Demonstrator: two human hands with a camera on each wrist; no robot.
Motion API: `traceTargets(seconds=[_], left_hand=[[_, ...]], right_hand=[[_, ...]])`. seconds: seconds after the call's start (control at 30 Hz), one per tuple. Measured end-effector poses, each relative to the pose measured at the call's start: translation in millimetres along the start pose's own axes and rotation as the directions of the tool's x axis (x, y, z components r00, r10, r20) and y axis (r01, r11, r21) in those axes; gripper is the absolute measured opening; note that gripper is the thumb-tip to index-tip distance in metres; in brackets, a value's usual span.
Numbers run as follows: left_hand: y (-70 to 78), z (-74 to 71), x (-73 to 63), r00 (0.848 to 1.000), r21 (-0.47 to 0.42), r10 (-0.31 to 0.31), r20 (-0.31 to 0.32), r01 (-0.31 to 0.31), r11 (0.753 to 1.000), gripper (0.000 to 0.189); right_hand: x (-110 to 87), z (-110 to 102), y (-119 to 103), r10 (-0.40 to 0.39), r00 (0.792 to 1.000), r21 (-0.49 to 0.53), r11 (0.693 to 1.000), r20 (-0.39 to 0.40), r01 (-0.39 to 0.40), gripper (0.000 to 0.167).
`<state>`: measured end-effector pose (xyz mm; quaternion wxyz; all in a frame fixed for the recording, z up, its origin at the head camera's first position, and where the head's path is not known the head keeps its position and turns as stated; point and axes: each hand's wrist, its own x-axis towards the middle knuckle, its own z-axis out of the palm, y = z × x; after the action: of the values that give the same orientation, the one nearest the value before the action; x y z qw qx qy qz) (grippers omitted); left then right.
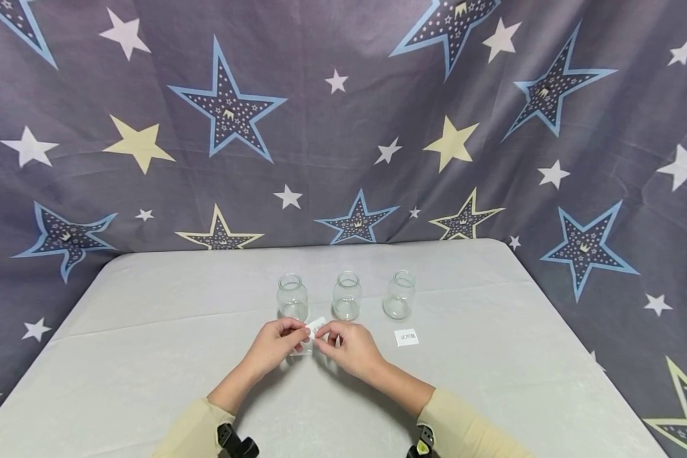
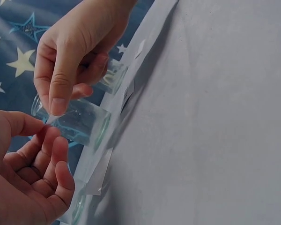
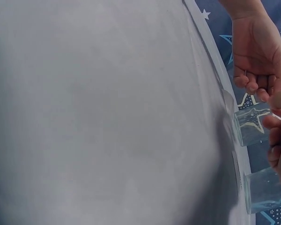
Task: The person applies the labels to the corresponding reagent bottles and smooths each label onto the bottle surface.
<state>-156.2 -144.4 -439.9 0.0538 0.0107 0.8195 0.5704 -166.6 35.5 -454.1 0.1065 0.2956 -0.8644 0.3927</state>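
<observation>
Left hand (image 1: 276, 343) and right hand (image 1: 352, 346) are working close together, forearms (image 1: 403, 385) angling inward; from afar I am seeing both pinching one small white label (image 1: 317, 326) with thumb and forefinger, other fingers curling loosely, the label hovering above the bench (image 1: 149, 356) near the left glass jar (image 1: 292, 292) and middle glass jar (image 1: 346, 294).

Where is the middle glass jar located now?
In the head view, the middle glass jar stands on the table between the left jar and the right jar, just beyond the right hand.
</observation>
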Motion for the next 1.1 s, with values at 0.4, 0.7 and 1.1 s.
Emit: traceTargets(seconds=[0.4, 0.7, 1.1], left_hand=[[0.8, 3.5, -0.7, 1.000, 0.039, 0.026, 0.007, -0.027, 0.999, 0.017], [0.6, 3.2, 1.3, 1.000, 0.037, 0.008, -0.006, -0.007, 0.999, 0.016], [2.1, 2.1, 3.1, 1.000, 0.055, 0.010, -0.007, -0.009, 0.998, 0.015]], right_hand=[[-2.4, -4, 3, -0.114, 0.993, -0.102, 0.988, 0.028, 0.116, 0.012], [-2.0, -11, 5, -0.066, 0.997, -0.073, 0.995, -0.028, 0.064, 0.008], [7.3, -15, 11, 0.087, 0.990, -0.032, 0.995, -0.106, -0.091, 0.009]])
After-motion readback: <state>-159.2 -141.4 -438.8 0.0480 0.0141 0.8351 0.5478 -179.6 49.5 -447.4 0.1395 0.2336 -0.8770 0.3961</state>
